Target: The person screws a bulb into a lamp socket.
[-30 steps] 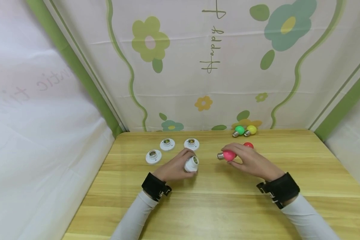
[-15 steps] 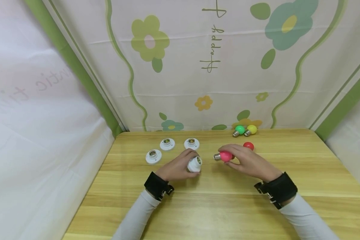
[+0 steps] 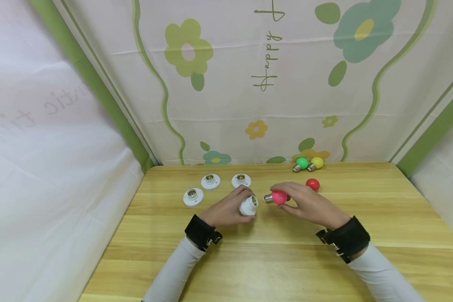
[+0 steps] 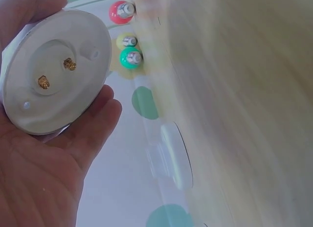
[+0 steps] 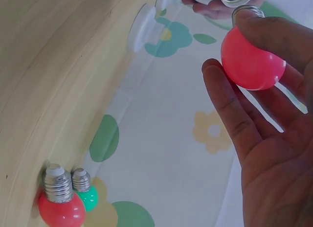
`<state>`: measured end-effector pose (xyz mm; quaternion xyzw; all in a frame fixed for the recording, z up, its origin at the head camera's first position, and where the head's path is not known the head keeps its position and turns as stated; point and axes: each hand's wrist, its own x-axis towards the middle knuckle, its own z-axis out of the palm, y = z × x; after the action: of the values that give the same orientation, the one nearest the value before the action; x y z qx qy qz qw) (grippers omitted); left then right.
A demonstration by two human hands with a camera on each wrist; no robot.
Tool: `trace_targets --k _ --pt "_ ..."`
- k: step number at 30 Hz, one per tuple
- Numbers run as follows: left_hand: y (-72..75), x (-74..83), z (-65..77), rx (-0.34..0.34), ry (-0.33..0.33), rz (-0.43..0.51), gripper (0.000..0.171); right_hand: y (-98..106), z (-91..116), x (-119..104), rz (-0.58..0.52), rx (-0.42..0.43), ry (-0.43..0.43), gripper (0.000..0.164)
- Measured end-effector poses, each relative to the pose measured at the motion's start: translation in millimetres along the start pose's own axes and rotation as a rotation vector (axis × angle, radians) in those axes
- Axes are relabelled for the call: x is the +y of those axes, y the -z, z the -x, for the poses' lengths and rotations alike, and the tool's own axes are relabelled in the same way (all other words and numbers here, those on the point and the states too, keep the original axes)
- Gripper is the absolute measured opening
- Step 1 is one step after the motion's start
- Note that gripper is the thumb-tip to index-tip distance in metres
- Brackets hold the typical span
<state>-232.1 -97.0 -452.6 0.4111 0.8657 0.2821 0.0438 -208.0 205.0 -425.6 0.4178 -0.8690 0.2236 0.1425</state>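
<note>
My left hand (image 3: 228, 209) grips a white lamp socket (image 3: 248, 205) by its round base, its threaded mouth tilted up and toward the right. In the left wrist view the underside of that socket (image 4: 58, 73) shows two brass screws. My right hand (image 3: 307, 204) pinches a pinkish-red light bulb (image 3: 279, 197) by its globe, metal screw end pointing left at the socket's mouth. A small gap separates bulb and socket. The right wrist view shows the held bulb (image 5: 252, 58) between thumb and fingers.
Three more white sockets, a left one (image 3: 193, 196), a middle one (image 3: 210, 181) and a right one (image 3: 241, 180), stand on the wooden table (image 3: 249, 264). A red bulb (image 3: 313, 184), a green bulb (image 3: 301, 163) and a yellow bulb (image 3: 317, 163) lie at the back right, before a flowered curtain (image 3: 219, 100).
Both hands have drawn closer together: the left hand with the socket moved right, the right hand with the bulb moved left. The red bulb on the table is now more fully uncovered.
</note>
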Motion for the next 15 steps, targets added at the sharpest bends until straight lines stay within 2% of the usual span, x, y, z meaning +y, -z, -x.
trace_targets --k 15 --pt "-1.3 4.9 -5.2 -0.008 -0.016 -0.003 0.057 -4.2 -5.6 -5.1 0.018 0.025 0.079 0.053"
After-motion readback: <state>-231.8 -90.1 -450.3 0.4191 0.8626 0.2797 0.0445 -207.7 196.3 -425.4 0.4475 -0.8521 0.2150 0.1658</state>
